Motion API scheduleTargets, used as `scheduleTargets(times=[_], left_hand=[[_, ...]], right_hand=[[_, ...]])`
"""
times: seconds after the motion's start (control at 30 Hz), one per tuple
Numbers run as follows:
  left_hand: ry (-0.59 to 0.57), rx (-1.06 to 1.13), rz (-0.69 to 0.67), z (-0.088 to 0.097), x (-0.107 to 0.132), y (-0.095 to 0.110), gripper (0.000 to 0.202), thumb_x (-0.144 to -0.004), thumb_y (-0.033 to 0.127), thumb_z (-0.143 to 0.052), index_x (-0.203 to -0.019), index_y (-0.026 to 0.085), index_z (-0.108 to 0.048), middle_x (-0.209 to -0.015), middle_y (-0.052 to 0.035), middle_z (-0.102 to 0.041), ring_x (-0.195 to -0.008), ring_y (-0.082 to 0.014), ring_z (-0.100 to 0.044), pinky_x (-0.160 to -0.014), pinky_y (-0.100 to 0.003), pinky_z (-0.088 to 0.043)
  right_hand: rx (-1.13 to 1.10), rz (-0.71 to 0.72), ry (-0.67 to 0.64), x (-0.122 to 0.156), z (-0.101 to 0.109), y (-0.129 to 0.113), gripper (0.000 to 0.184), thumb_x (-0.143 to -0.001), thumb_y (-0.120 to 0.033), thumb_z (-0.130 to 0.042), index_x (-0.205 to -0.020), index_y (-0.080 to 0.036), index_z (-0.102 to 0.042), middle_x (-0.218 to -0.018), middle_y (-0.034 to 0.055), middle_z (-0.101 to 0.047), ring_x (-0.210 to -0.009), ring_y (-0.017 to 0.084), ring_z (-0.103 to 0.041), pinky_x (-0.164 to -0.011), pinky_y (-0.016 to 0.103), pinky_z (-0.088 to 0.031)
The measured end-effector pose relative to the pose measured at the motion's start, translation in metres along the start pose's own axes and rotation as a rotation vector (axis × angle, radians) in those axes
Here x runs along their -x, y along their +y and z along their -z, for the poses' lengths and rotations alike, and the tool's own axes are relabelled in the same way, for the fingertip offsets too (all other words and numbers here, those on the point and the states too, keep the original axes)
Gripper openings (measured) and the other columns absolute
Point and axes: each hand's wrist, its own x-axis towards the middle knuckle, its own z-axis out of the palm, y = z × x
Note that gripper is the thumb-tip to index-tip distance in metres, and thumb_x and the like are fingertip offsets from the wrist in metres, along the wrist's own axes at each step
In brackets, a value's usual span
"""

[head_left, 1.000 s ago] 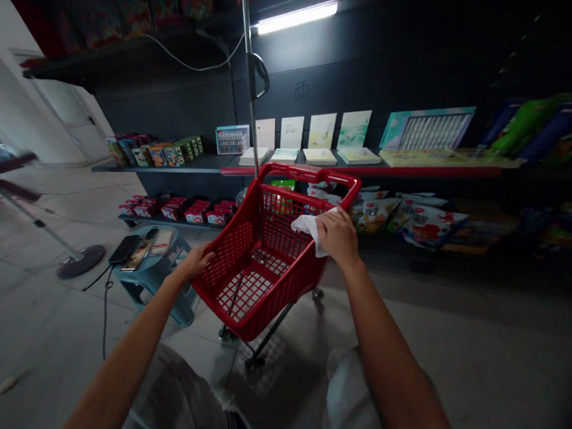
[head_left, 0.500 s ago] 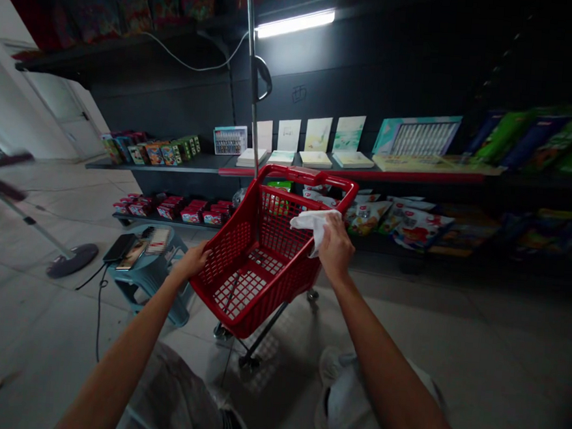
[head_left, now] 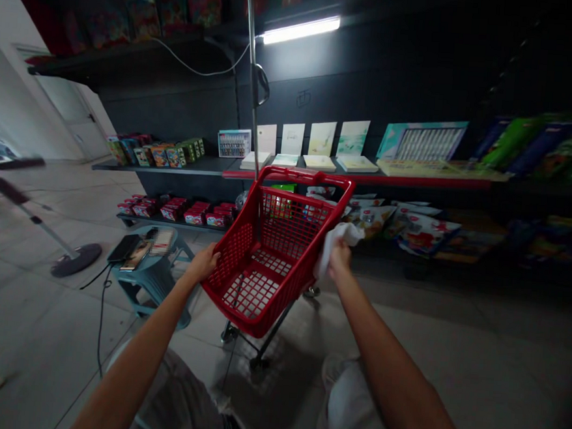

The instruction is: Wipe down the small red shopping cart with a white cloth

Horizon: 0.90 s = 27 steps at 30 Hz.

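A small red plastic shopping cart (head_left: 286, 209) with a mesh basket stands on the tiled floor in front of me, tilted toward me. My left hand (head_left: 205, 262) grips the cart's left rim. My right hand (head_left: 339, 257) is closed on a white cloth (head_left: 336, 239) and presses it against the outside of the cart's right wall. The basket holds nothing. My knees show at the bottom of the view.
A pale green stool (head_left: 152, 272) with a phone and a cable stands left of the cart. Dark shelves (head_left: 211, 165) behind hold boxes, cards and snack bags. A metal pole (head_left: 252, 75) rises behind the cart. A fan stand (head_left: 74, 258) is at the far left.
My right hand has carried the cloth from the top of the cart's right rim down to the outer side of the right wall. The left hand keeps its grip on the left rim.
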Motion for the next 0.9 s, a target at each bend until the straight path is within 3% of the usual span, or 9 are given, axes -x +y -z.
scheduleTargets(times=[0.07, 0.17, 0.33, 0.53, 0.9], left_hand=[[-0.003, -0.016, 0.008, 0.0, 0.001, 0.002, 0.033, -0.103, 0.03, -0.041, -0.13, 0.019, -0.056, -0.114, -0.0147, -0.075, -0.109, -0.0289, -0.071, -0.095, -0.038, -0.051], [-0.004, -0.031, 0.017, 0.0, 0.002, 0.003, 0.032, -0.103, 0.029, -0.041, -0.13, 0.019, -0.055, -0.116, -0.0145, -0.074, -0.109, -0.0291, -0.071, -0.095, -0.039, -0.051], [-0.022, -0.029, 0.049, 0.0, 0.004, 0.007, 0.032, -0.103, 0.028, -0.04, -0.131, 0.019, -0.052, -0.119, -0.0146, -0.073, -0.112, -0.0289, -0.07, -0.096, -0.038, -0.051], [-0.035, -0.051, 0.088, -0.002, 0.005, 0.01, 0.028, -0.104, 0.029, -0.039, -0.127, 0.019, -0.051, -0.121, -0.017, -0.073, -0.114, -0.0294, -0.07, -0.094, -0.037, -0.05], [-0.024, -0.121, 0.152, -0.01, 0.003, 0.02, 0.028, -0.106, 0.033, -0.036, -0.126, 0.019, -0.05, -0.115, -0.0189, -0.074, -0.105, -0.0299, -0.073, -0.086, -0.036, -0.051]], right_hand=[[-0.003, -0.054, -0.031, 0.015, -0.018, 0.004, 0.048, -0.091, -0.055, -0.045, -0.112, -0.019, -0.067, -0.102, 0.0077, -0.074, -0.091, 0.021, -0.069, -0.081, 0.031, -0.054], [0.015, -0.03, -0.012, 0.026, -0.029, 0.007, 0.05, -0.091, -0.056, -0.043, -0.115, -0.019, -0.066, -0.105, 0.0077, -0.073, -0.091, 0.021, -0.067, -0.085, 0.032, -0.052], [0.158, 0.096, 0.014, 0.036, -0.026, 0.012, 0.055, -0.092, -0.049, -0.036, -0.118, -0.013, -0.068, -0.1, 0.0125, -0.072, -0.088, 0.023, -0.065, -0.087, 0.037, -0.05], [0.243, 0.141, -0.034, 0.059, -0.026, 0.013, 0.057, -0.089, -0.038, -0.035, -0.128, -0.01, -0.066, -0.102, 0.0154, -0.072, -0.093, 0.026, -0.065, -0.093, 0.042, -0.049], [0.254, 0.172, -0.09, 0.076, -0.009, 0.011, 0.057, -0.089, -0.044, -0.037, -0.122, -0.011, -0.069, -0.087, 0.0119, -0.07, -0.078, 0.025, -0.063, -0.084, 0.04, -0.051]])
